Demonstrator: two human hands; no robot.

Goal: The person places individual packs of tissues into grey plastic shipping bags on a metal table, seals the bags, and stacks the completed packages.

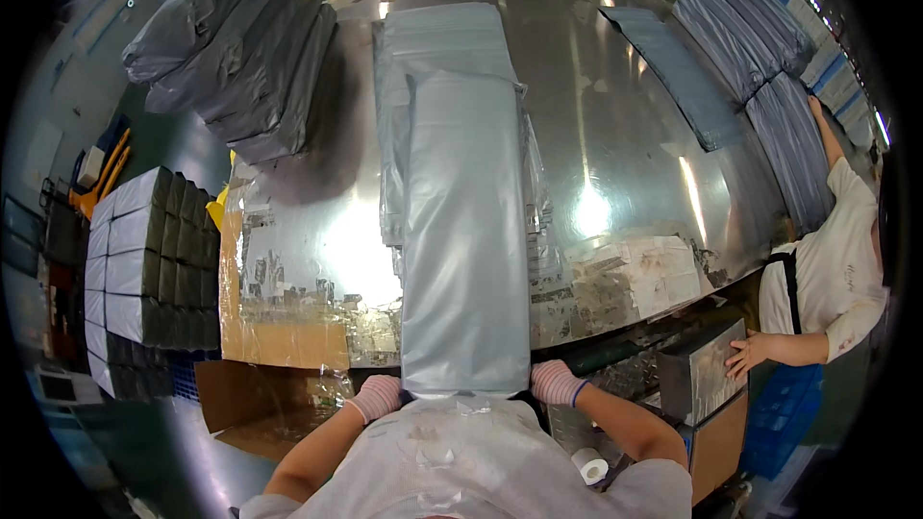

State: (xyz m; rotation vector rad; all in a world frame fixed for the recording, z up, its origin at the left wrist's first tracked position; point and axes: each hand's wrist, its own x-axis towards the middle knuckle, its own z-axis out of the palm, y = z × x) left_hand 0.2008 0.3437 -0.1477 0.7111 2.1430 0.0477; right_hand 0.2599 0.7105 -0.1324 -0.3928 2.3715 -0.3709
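Note:
A long pale grey plastic bag (466,231) lies lengthwise down the middle of the metal table (635,173), its near end at the table's front edge against my body. It rests over other grey bags (447,34), whose far ends and sides stick out. My left hand (378,396), in a pink-and-white striped glove, is closed at the bag's near left corner. At the near right corner my right hand (558,384), gloved the same way, is also closed. The fingertips of both hands are mostly hidden at the bag's edge.
A tall heap of grey bags (240,48) stands far left, strapped bundles (144,264) nearer. At right, a co-worker (832,259) touches a bag stack (788,135) and a metal box (702,370). A folded bag (678,77) lies right; an open carton (264,404) sits below left.

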